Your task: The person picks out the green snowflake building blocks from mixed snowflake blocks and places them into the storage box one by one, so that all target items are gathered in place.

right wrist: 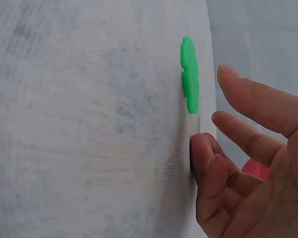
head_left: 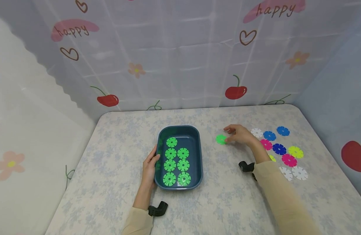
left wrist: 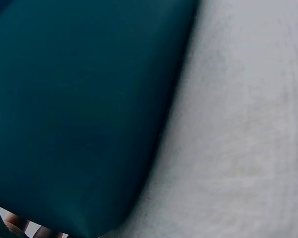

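Note:
My left hand (head_left: 149,168) holds the left side of a dark blue plastic tray (head_left: 201,156), its thumb over the rim. Inside the tray lie several green notched discs (head_left: 183,165), set out in two columns. The tray's teal outer surface (left wrist: 84,114) fills much of the left wrist view, with a little of the fingers at the bottom corner. My right hand (head_left: 240,134) is beside a single green notched disc (head_left: 220,139) that lies flat on the table. In the right wrist view, thumb and forefinger stand apart near the green disc (right wrist: 189,74), with no grip on it.
Right of my right hand lie several loose notched discs: white (head_left: 299,173), blue (head_left: 283,131), dark blue (head_left: 279,149), pink (head_left: 289,160) and yellow (head_left: 296,151). My right forearm passes beside them. A printed curtain (head_left: 180,65) hangs behind the pale patterned table (head_left: 110,182).

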Available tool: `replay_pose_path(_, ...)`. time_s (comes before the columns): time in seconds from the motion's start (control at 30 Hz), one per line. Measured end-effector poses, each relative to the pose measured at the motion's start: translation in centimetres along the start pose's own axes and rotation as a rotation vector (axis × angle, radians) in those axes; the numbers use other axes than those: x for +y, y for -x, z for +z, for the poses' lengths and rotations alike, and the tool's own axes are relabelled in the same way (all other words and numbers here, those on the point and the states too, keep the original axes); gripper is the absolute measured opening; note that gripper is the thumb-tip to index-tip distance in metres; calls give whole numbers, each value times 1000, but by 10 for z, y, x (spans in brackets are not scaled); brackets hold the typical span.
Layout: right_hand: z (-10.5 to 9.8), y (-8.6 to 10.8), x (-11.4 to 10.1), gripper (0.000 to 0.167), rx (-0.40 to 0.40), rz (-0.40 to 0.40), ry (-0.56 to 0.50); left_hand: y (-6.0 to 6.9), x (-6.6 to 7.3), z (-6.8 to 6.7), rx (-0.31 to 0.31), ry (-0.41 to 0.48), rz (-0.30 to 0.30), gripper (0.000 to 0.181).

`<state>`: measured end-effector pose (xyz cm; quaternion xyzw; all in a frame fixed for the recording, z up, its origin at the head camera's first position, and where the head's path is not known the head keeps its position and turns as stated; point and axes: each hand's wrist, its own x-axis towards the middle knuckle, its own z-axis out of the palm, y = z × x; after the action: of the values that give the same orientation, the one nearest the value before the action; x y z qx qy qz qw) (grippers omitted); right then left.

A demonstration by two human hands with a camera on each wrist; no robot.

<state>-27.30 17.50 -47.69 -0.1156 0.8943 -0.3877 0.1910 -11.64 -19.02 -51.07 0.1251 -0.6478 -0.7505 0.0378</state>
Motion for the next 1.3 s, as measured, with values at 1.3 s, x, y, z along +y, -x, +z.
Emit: replay_pose_path(1.3, 15, -4, 3, 33, 75, -86, 94, 0, 2, 0, -6, -13, -4, 51)
